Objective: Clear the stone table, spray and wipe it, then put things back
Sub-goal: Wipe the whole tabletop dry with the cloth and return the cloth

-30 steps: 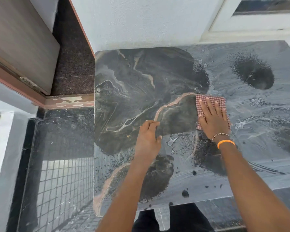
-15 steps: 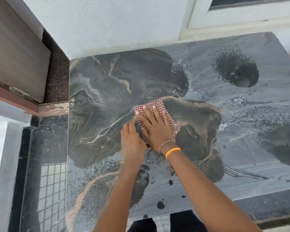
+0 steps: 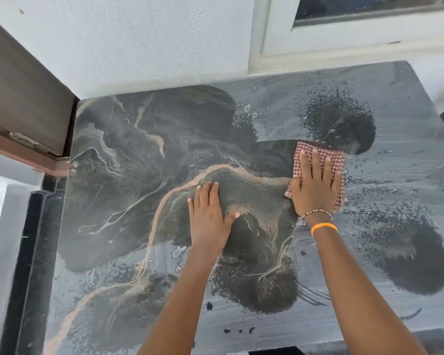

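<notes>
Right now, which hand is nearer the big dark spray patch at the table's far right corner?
Right. The right hand presses the checked cloth at that spray patch's near-left edge. The left hand lies flat on the stone table, well to the left of it.

Head view: bright, even daylight, no hard shadows. Pale sheen across the stone table (image 3: 408, 175) at right of frame and along the lower edge; left half reads darker. Wide-angle bowing of wall (image 3: 139, 42) and door (image 3: 18, 103) at upper left. Slight softness at the lower corners.
</notes>
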{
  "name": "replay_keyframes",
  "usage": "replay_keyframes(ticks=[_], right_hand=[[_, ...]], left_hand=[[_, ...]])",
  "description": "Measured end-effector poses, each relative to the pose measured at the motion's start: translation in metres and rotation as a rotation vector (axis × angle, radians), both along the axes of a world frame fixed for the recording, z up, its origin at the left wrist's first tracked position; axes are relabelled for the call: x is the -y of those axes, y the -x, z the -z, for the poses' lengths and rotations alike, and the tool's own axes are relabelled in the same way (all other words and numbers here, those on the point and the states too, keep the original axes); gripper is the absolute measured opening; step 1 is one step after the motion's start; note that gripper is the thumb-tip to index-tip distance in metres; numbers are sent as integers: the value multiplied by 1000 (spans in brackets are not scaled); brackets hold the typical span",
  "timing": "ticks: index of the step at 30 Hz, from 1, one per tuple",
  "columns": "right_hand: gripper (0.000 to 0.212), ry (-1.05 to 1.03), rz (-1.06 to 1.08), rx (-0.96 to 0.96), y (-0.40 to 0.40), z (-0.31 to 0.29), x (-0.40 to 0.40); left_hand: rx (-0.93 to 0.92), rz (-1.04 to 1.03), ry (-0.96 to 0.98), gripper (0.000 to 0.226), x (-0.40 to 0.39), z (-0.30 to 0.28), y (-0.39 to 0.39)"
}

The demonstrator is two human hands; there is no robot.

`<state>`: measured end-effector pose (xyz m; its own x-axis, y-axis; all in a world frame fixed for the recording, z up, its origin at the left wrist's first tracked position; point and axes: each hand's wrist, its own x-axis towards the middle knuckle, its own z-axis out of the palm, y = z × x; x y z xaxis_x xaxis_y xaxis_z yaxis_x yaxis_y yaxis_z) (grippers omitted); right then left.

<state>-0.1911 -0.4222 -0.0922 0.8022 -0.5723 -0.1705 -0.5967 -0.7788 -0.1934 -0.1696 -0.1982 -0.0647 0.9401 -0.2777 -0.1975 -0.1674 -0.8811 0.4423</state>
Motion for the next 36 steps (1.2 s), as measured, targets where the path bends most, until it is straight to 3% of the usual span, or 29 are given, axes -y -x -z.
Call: replay_keyframes(ticks=[3, 9, 12, 16, 23, 28, 32, 36], right_hand=[[62, -28, 19, 9, 2, -2, -41], [60, -91, -641, 73, -67, -5, -110], [57, -81, -792, 86, -106, -6, -103], [58, -58, -722, 93, -133, -2, -51], [57, -12, -282, 86, -109, 2, 62], [59, -15, -12, 39, -62, 2, 44], [62, 9, -323, 41, -71, 0, -13], [59, -45, -612, 97, -131, -4, -62]], left_hand=[[-3, -12, -10, 76, 1, 5, 2], [-4, -89, 40, 78, 3, 5, -1], [1, -170, 67, 81, 10, 1, -6], [47, -134, 23, 80, 25, -3, -25], [-4, -65, -39, 82, 51, 3, -44], [21, -83, -6, 85, 48, 8, -44], [49, -128, 21, 87, 48, 8, -42], [47, -220, 12, 86, 42, 9, -44]])
